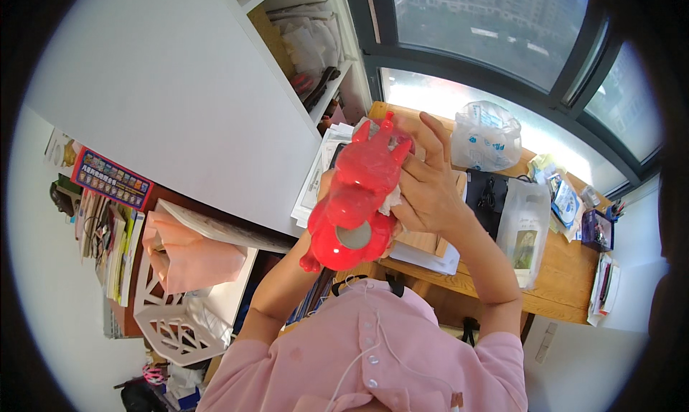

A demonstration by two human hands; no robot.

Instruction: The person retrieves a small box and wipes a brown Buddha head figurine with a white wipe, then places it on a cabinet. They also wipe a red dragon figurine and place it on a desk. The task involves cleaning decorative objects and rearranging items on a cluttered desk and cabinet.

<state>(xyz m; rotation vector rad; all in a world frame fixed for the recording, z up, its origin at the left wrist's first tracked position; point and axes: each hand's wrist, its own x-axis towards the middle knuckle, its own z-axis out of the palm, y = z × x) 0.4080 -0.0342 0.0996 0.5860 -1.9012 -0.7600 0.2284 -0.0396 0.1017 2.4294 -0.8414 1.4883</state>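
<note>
A glossy red animal-shaped figurine (352,196) with pointed ears and a pale round disc on its lower part is held up, tilted, before my chest. My left hand (325,182) grips it from the left side, mostly hidden behind it. On the other side, my right hand (428,191) presses a crumpled white tissue (391,201) against the figurine, its upper fingers raised off the surface. More white tissue shows near the figurine's ears.
A wooden desk (560,272) under the window holds a white plastic bag (486,137), a translucent bag (525,229), a black laptop-like item (476,188), papers and a pen holder (616,210). At left stand a white cabinet door (177,89), a pink paper bag (196,253) and books (110,245).
</note>
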